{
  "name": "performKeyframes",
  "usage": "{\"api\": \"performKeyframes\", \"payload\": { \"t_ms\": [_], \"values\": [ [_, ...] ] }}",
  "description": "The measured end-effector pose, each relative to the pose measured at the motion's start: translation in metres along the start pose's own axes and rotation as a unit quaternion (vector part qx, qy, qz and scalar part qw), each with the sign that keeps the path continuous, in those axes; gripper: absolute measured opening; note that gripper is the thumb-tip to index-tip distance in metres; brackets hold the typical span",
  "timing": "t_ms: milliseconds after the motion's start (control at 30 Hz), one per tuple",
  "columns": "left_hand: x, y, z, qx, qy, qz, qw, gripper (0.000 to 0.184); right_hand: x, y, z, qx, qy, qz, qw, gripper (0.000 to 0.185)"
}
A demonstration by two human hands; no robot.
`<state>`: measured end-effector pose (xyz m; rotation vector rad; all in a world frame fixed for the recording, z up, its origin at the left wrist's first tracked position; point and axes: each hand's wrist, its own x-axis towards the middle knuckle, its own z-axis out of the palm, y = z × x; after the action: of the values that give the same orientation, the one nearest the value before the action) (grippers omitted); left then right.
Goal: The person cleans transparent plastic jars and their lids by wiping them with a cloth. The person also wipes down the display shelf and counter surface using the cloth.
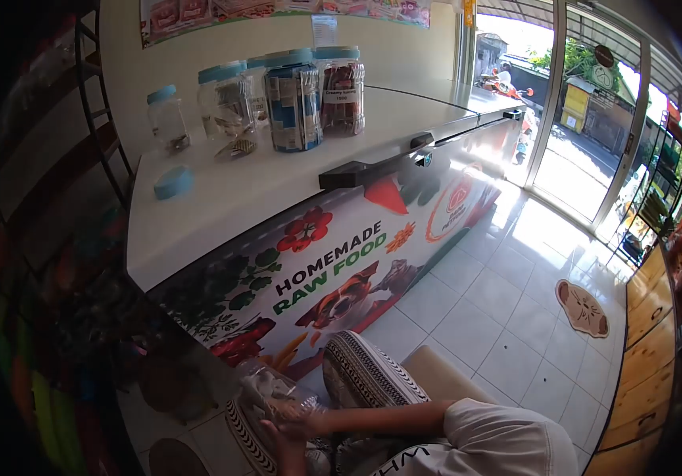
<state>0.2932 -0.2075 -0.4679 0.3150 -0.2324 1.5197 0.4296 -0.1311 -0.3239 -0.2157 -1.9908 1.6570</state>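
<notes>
A clear plastic jar (265, 387) lies tilted over my lap, above my patterned trouser leg. Pale and brownish pieces show through its wall. My left hand (284, 446) is closed around the jar's near end, its thumb side toward the jar. Against that same end is my right hand (313, 424), reaching across from the right; its fingers are blurred and partly hidden, so their grip is unclear. A loose blue lid (173, 182) rests on the white freezer top (222, 186), beside an uncovered-looking group of jars.
Several blue-lidded jars (293, 103) stand on the freezer, and a smaller jar (168, 119) is left of them. A dark shelf rack (91, 95) is at the left. Wooden drawers (649, 357) line the right, with a brown mat (582, 308) on the tiles.
</notes>
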Motion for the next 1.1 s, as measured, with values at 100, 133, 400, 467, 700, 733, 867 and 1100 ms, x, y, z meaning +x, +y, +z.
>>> {"api": "performKeyframes", "payload": {
  "t_ms": [100,133,400,467,700,733,867,1100],
  "values": [
    [-0.02,0.001,-0.024,0.141,0.321,0.035,0.936,0.078,0.015,0.013,0.012,-0.125,0.05,-0.016,0.991,0.062],
    [-0.019,0.004,-0.029,0.142,0.321,0.037,0.936,0.078,0.02,0.018,0.016,-0.173,0.067,-0.02,0.982,0.062],
    [0.025,-0.002,0.038,0.269,0.22,-0.04,0.937,0.068,0.046,0.008,0.024,-0.331,0.161,0.082,0.926,0.059],
    [0.038,-0.004,0.051,0.011,0.21,-0.004,0.978,0.069,0.047,0.009,0.024,-0.317,0.142,0.076,0.935,0.059],
    [0.052,0.02,0.016,0.353,0.157,0.058,0.921,0.07,0.051,0.028,0.007,-0.047,-0.04,0.122,0.991,0.058],
    [0.054,0.021,0.024,0.356,0.157,0.058,0.919,0.07,0.045,0.033,0.005,0.008,-0.07,0.131,0.989,0.058],
    [0.07,0.022,0.038,0.228,0.051,0.154,0.96,0.069,0.013,0.01,-0.005,0.068,-0.055,0.095,0.992,0.057],
    [0.021,0.011,0.0,0.301,0.181,0.008,0.936,0.081,0.048,0.01,0.002,-0.328,0.112,-0.026,0.938,0.058]
  ]
}}
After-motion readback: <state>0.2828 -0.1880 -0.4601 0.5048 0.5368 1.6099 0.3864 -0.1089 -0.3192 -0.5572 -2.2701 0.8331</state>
